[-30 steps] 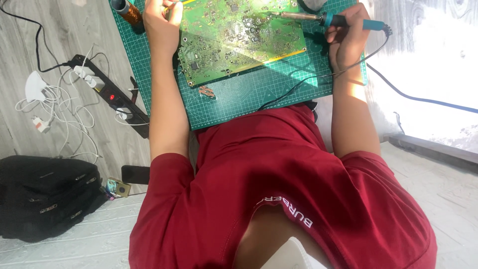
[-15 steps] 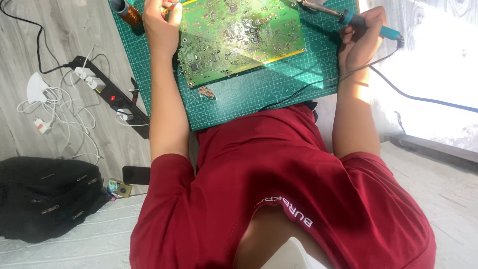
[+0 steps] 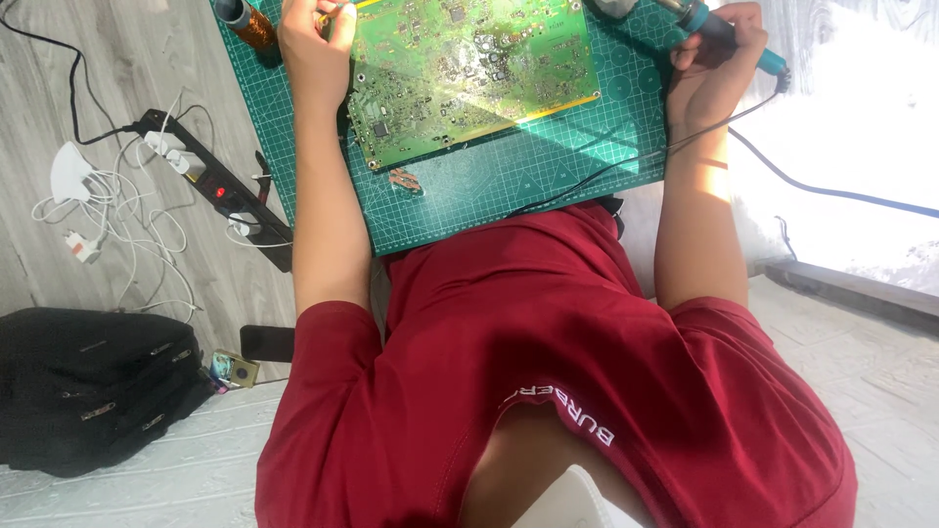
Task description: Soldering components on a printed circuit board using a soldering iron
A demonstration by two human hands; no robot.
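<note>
- A green circuit board (image 3: 469, 73), flat and studded with small chips, lies on a teal gridded cutting mat (image 3: 548, 166).
- Left hand (image 3: 311, 44): fingers pinched on something thin and yellow at the board's left edge.
- Right hand (image 3: 714, 68): fingers curled round a teal-handled soldering iron (image 3: 719, 29), right of the board.
- A black power strip (image 3: 210, 186) lies on the grey floor.

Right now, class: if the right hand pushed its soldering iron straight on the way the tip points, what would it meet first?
The right hand aims the soldering iron up-left; its tip leaves the frame, so probably the cutting mat or the circuit board's top corner.
</note>
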